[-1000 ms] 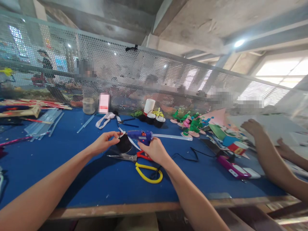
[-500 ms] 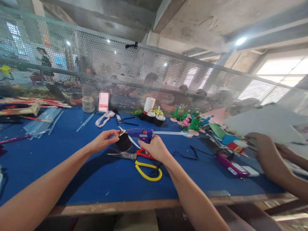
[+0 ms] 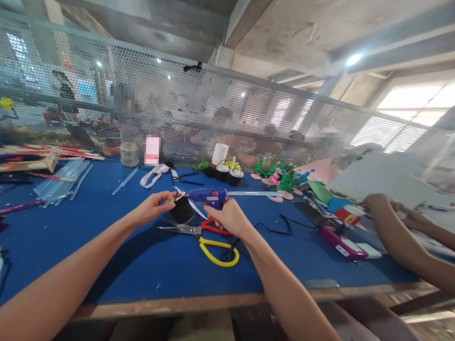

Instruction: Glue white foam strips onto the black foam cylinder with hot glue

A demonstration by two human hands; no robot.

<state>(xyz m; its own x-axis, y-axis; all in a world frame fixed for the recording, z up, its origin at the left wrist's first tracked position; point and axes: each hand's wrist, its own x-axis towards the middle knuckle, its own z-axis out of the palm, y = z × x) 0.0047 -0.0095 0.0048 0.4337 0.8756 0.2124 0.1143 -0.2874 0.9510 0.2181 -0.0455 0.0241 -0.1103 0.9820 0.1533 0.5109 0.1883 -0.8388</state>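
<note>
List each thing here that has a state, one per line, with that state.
left hand: pinching the small black pot's rim
small black pot: held up, tilted
right hand: gripping the glue gun
glue gun: held level, nozzle at pot, stick loaded
scissors: lying flat on table

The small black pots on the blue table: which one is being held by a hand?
The black pot at the glue gun nozzle, gripped by the left hand. The other two pots stand untouched far back, near the white cup.
</note>
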